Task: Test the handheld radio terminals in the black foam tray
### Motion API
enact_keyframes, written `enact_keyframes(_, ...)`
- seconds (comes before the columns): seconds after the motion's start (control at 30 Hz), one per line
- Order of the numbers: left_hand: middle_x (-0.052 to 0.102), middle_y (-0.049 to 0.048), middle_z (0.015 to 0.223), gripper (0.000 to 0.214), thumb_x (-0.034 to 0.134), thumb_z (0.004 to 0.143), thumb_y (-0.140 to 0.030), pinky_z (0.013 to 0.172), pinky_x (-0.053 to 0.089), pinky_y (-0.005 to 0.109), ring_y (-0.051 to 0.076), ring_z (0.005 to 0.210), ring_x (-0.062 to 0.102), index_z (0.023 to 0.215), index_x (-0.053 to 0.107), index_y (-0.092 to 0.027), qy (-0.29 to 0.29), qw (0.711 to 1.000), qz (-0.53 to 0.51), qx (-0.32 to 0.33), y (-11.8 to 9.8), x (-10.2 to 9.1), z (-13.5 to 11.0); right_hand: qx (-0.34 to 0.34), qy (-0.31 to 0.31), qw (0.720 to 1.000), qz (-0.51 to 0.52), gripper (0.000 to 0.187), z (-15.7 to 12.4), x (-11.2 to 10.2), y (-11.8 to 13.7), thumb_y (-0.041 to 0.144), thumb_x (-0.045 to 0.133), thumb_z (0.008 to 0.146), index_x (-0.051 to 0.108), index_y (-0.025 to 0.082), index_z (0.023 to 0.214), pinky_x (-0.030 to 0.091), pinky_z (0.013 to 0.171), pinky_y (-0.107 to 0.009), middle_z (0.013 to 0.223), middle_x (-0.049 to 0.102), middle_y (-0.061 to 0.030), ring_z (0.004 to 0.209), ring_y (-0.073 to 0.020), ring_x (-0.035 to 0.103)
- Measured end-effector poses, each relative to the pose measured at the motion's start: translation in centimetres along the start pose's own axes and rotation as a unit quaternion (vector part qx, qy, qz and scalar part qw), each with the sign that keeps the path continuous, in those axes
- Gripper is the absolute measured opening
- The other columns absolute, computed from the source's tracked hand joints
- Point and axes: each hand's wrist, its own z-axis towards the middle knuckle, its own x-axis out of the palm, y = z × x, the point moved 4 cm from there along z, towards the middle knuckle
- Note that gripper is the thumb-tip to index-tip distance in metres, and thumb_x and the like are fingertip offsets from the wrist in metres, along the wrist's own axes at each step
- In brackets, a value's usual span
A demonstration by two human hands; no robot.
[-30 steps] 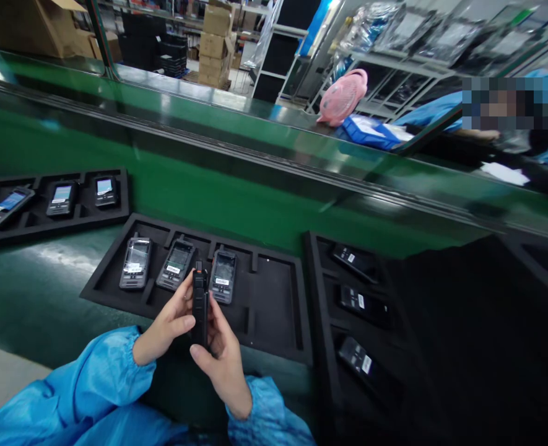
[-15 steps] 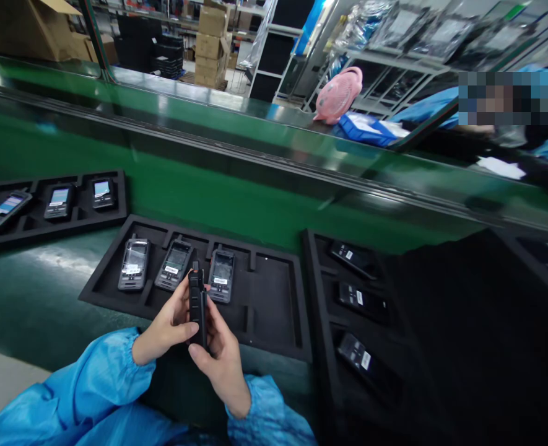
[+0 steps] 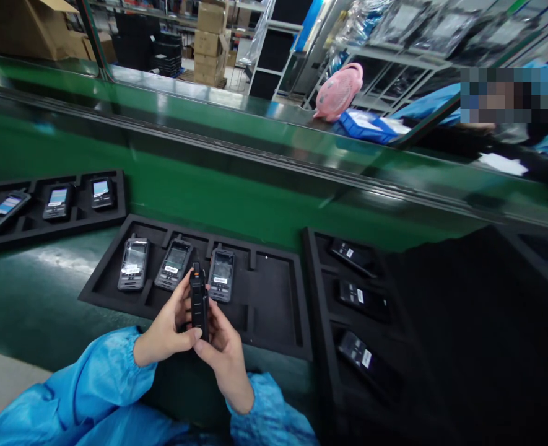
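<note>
A black handheld two-way radio [image 3: 199,306] is held upright, its narrow side with several buttons facing me and a stubby antenna knob with an orange mark on top. My left hand [image 3: 169,328] grips it from the left, thumb near its bottom end. From the right, my right hand [image 3: 225,347] closes round the same radio, thumb low on it. Just behind lies a black foam tray [image 3: 274,297], in which three similar radios with screens and white labels rest: a left one [image 3: 134,264], a middle one [image 3: 174,265] and a right one [image 3: 221,274].
Another foam tray [image 3: 69,230] with lit-screen radios lies at the left. On the right, a further tray [image 3: 317,297] holds several dark radios, partly under a black sheet [image 3: 478,322]. A glass-topped green ledge runs behind, with a pink fan [image 3: 339,93] and blue bin [image 3: 366,127] beyond. A co-worker sits far right.
The radio has turned slightly in my hands, so its side and the orange mark face me more squarely. Both hands keep their hold; the trays stay where they were.
</note>
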Motion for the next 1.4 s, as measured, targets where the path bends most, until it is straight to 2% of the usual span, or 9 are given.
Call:
enact_keyframes(0.13,0.055,0.0186,0.167,0.111,0.096,0.080,-0.046,0.087,0.067,0.040,0.040,0.132,0.072,0.173,0.037,-0.036,0.004,1.000,0.001,0.009,-0.1,-0.1,-0.3,-0.007,-0.007,1.000,-0.006,0.078,-0.1,0.0,0.2,0.053,0.098,0.078,0.070,0.035,0.149,0.061,0.119,-0.055,0.153,0.076,-0.0098,0.141,-0.0350,0.072)
enact_keyframes(0.3,0.056,0.0177,0.166,0.108,0.098,0.078,-0.042,0.094,0.067,0.046,0.044,0.139,0.068,0.170,0.041,-0.038,0.011,1.000,-0.011,0.014,-0.3,0.2,-0.3,-0.027,-0.026,0.999,-0.017,0.076,-0.2,0.1,0.3,0.056,0.097,0.078,0.073,0.032,0.145,0.061,0.119,-0.058,0.146,0.080,-0.0128,0.137,-0.0373,0.075)
enact_keyframes(0.47,0.055,0.0185,0.167,0.105,0.094,0.084,-0.046,0.094,0.067,0.044,0.043,0.142,0.066,0.172,0.038,-0.037,0.033,0.998,-0.032,0.035,-0.3,0.2,-0.3,-0.013,-0.011,1.000,0.001,0.074,-0.1,0.1,0.4,0.051,0.099,0.077,0.073,0.037,0.146,0.061,0.118,-0.057,0.148,0.079,-0.0083,0.141,-0.0362,0.073)
enact_keyframes(0.57,0.054,0.0160,0.168,0.102,0.088,0.089,-0.052,0.097,0.067,0.043,0.042,0.146,0.064,0.174,0.033,-0.040,0.065,0.996,-0.041,0.049,-0.8,0.1,-0.2,0.018,0.018,1.000,0.017,0.085,-0.1,0.2,0.2,0.047,0.102,0.074,0.069,0.035,0.151,0.063,0.117,-0.054,0.152,0.077,-0.0090,0.143,-0.0358,0.071)
enact_keyframes(0.7,0.052,0.0156,0.171,0.104,0.088,0.092,-0.048,0.107,0.065,0.049,0.041,0.149,0.061,0.176,0.025,-0.046,0.100,0.994,-0.012,0.034,-1.3,0.2,-0.1,0.040,0.036,0.998,0.028,0.096,-0.2,0.4,0.0,0.045,0.106,0.069,0.065,0.034,0.155,0.063,0.117,-0.053,0.156,0.073,-0.0097,0.145,-0.0356,0.069)
enact_keyframes(0.83,0.052,0.0185,0.169,0.111,0.090,0.088,-0.055,0.105,0.066,0.054,0.043,0.140,0.068,0.177,0.024,-0.043,0.055,0.998,0.001,0.034,-0.9,0.1,0.0,0.048,0.009,0.998,0.030,0.092,-0.1,0.6,0.0,0.042,0.106,0.068,0.069,0.031,0.152,0.065,0.114,-0.059,0.153,0.075,-0.0111,0.139,-0.0385,0.072)
enact_keyframes(1.1,0.058,0.0181,0.162,0.110,0.089,0.086,-0.062,0.093,0.069,0.048,0.042,0.134,0.071,0.176,0.031,-0.037,0.025,0.999,-0.035,0.017,-0.2,-0.3,0.4,0.057,0.005,0.998,0.039,0.095,0.0,0.8,0.1,0.046,0.107,0.066,0.069,0.029,0.151,0.065,0.112,-0.061,0.144,0.081,-0.0111,0.135,-0.0393,0.075)
enact_keyframes(1.3,0.060,0.0163,0.161,0.118,0.091,0.086,-0.055,0.101,0.067,0.045,0.036,0.132,0.073,0.178,0.020,-0.037,0.005,0.999,0.031,0.020,0.1,-0.4,0.4,0.040,0.025,0.999,0.013,0.079,0.5,1.1,0.9,0.048,0.103,0.071,0.075,0.032,0.144,0.058,0.122,-0.055,0.147,0.079,-0.0069,0.141,-0.0350,0.071)
enact_keyframes(1.4,0.051,0.0147,0.173,0.116,0.085,0.092,-0.057,0.113,0.062,0.049,0.038,0.145,0.065,0.179,0.010,-0.039,0.040,0.998,0.057,0.002,0.4,-0.4,0.2,0.027,0.027,0.999,-0.004,0.066,0.6,1.1,1.4,0.051,0.100,0.073,0.081,0.031,0.133,0.060,0.118,-0.052,0.137,0.083,-0.0066,0.133,-0.0342,0.076)
